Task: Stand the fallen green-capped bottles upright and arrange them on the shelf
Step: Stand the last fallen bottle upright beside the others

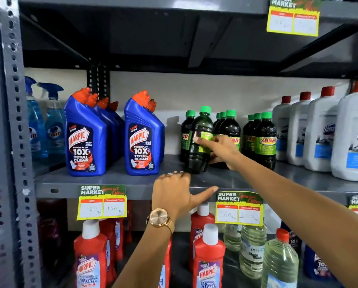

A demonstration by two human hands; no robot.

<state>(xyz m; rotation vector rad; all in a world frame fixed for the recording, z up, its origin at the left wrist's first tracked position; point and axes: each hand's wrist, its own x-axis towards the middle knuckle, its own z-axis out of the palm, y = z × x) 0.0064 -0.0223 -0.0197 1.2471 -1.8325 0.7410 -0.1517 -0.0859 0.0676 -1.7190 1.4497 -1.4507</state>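
Green cap up: the front green-capped bottle [201, 140] stands on the grey metal shelf [115, 179], long axis near vertical, top leaning slightly toward 1 o'clock, label turned right. It sits just in front of the other Sunny bottles [265, 140], which stand upright in rows running back at its 3 o'clock.

Right hand [221, 150]: arm stretched in from 5 o'clock, fingers on the bottle's label side, thumb low near the base; loosely closed round the bottle.

Left hand [174, 192]: palm down on the shelf's front edge at the bottle's 7 o'clock, fingers spread, thumb pointing toward 3 o'clock, holding nothing. Rose-gold watch [159, 218] on the wrist.

Blue Harpic bottles [142, 140] stand at 9 o'clock.
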